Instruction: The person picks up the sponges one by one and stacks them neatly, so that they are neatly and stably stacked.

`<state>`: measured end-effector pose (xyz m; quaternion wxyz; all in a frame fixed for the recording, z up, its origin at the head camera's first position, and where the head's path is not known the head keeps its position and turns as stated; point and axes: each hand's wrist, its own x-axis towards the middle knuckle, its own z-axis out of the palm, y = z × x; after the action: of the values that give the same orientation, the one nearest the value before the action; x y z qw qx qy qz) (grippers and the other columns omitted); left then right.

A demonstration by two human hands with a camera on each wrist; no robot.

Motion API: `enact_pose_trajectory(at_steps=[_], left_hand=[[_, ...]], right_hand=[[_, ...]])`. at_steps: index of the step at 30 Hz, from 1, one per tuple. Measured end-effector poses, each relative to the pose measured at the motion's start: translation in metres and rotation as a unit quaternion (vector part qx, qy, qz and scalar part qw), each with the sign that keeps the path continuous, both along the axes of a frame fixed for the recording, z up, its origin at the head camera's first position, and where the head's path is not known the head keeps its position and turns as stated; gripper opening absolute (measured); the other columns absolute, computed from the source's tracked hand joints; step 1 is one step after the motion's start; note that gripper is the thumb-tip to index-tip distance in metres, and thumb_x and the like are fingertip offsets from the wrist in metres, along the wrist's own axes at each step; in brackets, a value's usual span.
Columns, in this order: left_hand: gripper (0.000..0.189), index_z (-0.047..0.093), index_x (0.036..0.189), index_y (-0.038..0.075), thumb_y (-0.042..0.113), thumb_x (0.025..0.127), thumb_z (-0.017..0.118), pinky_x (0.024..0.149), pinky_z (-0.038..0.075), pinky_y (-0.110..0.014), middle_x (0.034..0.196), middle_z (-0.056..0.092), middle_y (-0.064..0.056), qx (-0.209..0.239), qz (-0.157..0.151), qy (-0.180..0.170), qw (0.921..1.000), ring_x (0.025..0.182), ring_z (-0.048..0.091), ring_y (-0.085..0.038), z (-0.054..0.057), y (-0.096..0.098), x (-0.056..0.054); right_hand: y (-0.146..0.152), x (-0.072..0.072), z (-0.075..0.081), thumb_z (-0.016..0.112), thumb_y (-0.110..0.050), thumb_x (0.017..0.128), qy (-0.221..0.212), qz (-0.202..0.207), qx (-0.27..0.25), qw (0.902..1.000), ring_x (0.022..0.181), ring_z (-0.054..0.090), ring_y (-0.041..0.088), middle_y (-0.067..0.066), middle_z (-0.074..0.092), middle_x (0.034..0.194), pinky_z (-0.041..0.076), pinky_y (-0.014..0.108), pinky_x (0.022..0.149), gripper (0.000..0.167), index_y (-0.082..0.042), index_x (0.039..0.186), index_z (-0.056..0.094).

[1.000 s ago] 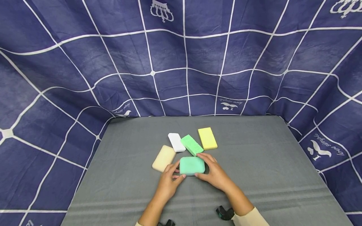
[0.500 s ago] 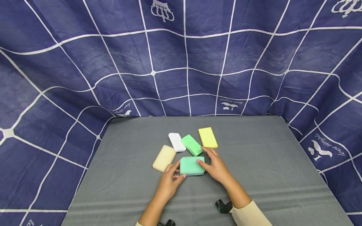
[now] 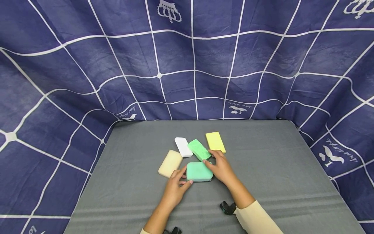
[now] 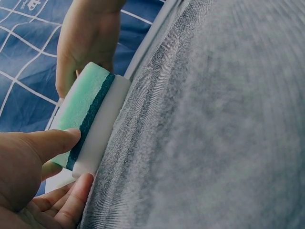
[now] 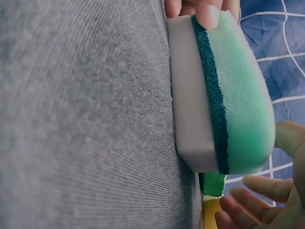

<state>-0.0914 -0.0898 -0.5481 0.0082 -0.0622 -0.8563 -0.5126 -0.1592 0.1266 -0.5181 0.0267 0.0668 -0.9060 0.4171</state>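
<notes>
A teal sponge with a dark green scouring layer lies stacked on a white block, which rests on the grey cloth. My left hand holds the stack's left end, its thumb on the near side of the scouring layer and its fingers around the end. My right hand is at the far right corner, thumb by the teal sponge and fingers close to the right end of a bright green sponge. In the right wrist view its fingers are spread; contact with the green sponge cannot be told.
A cream sponge lies left of the stack. Behind are a white block-shaped sponge touching the green one, and a yellow sponge to the right. A blue white-lined curtain surrounds the table.
My right hand has let go of the stack's right end and moved away from me, towards the bright green sponge. The left hand has stayed in place on the stack.
</notes>
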Motion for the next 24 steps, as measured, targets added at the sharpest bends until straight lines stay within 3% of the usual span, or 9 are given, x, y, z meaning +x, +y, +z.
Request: enact_pose_trajectory(at_steps=[7, 15, 24], left_hand=[[0.065, 0.049, 0.149, 0.006, 0.015, 0.091, 0.077, 0.085, 0.060, -0.022, 0.130, 0.058, -0.013, 0.003, -0.001, 0.001, 1.0000, 0.111, 0.062, -0.025, 0.001, 0.000, 0.000], [0.065, 0.049, 0.150, 0.008, 0.015, 0.091, 0.076, 0.085, 0.060, -0.022, 0.129, 0.057, -0.013, 0.000, -0.004, 0.001, 1.0000, 0.111, 0.062, -0.024, 0.000, -0.001, -0.002], [0.065, 0.049, 0.150, 0.012, 0.018, 0.092, 0.076, 0.085, 0.060, -0.023, 0.129, 0.058, -0.011, -0.003, 0.000, -0.003, 1.0000, 0.111, 0.062, -0.024, 0.000, -0.001, 0.000]], right_hand=[[-0.003, -0.007, -0.002, 0.076, -0.028, 0.090, 0.005, -0.003, 0.022, 0.9997, 0.120, 0.060, 0.036, 0.022, 0.056, 0.137, 0.051, 0.054, 0.101, 0.059, 0.001, 0.138, 0.058], [-0.008, -0.013, 0.001, 0.077, -0.030, 0.090, -0.028, -0.015, 0.033, 0.9990, 0.124, 0.058, 0.041, 0.024, 0.054, 0.139, 0.050, 0.056, 0.103, 0.063, 0.002, 0.140, 0.056], [-0.011, -0.018, -0.002, 0.079, -0.026, 0.087, -0.051, -0.016, 0.028, 0.9982, 0.105, 0.061, 0.033, 0.023, 0.054, 0.134, 0.052, 0.051, 0.093, 0.064, 0.002, 0.140, 0.056]])
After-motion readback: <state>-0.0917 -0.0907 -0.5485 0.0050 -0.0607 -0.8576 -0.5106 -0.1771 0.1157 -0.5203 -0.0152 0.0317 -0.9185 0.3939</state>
